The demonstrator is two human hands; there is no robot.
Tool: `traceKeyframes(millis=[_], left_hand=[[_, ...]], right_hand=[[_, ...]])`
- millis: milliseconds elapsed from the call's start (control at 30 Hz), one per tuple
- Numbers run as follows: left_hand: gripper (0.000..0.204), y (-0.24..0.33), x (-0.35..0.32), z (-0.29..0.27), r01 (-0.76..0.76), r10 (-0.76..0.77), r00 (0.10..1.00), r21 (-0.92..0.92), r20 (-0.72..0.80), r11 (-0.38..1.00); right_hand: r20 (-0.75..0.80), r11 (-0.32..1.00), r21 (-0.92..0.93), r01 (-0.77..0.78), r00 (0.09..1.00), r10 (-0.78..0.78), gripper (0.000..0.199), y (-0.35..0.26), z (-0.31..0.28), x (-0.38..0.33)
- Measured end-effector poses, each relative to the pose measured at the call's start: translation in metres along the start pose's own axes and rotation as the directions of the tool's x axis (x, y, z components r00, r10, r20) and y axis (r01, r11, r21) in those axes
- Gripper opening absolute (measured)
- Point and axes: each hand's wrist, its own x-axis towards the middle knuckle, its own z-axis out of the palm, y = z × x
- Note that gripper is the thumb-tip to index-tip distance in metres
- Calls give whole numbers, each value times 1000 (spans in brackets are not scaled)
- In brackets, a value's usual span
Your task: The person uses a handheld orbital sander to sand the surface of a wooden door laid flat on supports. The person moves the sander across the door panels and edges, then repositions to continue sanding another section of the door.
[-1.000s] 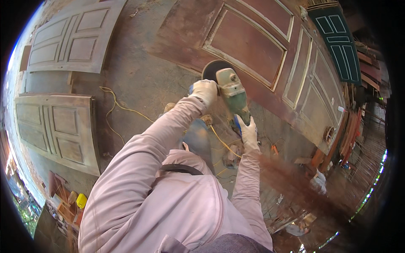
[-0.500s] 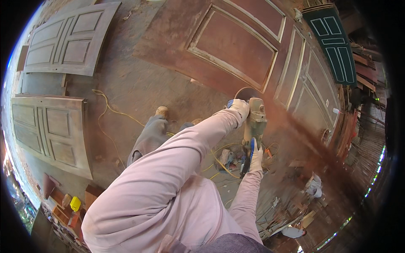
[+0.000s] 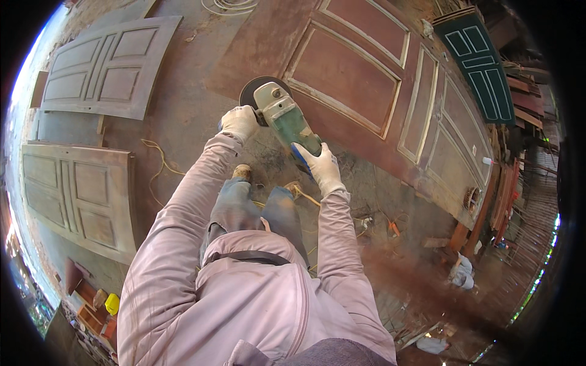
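A large green-and-grey angle grinder [image 3: 288,121] is held in front of me in both gloved hands. My left hand [image 3: 240,123] is closed round its side handle, close to the head. My right hand [image 3: 323,168] grips the rear of the body, thumb on top. The grinder's round dark disc [image 3: 249,93] lies over the near edge of a reddish-brown panelled door [image 3: 342,70], toward its left end. Whether the disc touches the wood I cannot tell. Pale, worn mouldings frame the door's panels.
Two greyish panelled doors [image 3: 137,73] rest at the left. A dark green door [image 3: 479,67] stands at the far right beside stacked boards. A yellow cord [image 3: 163,160] runs over the floor near my feet. A yellow container [image 3: 112,304] sits at lower left.
Both hands have carried the grinder left and farther from me, along the door's near edge. My body has turned to face the door more squarely. Reddish dust has drifted toward the lower right.
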Motion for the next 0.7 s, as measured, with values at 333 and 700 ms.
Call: traceKeyframes(millis=[333, 700], left_hand=[[25, 129, -24, 80, -252, 252, 963, -11, 95, 968], [22, 316, -41, 201, -457, 428, 844, 17, 323, 889]], right_hand=[[-60, 977, 195, -92, 993, 106, 95, 119, -72, -17], [-175, 893, 423, -153, 953, 247, 72, 328, -143, -14]])
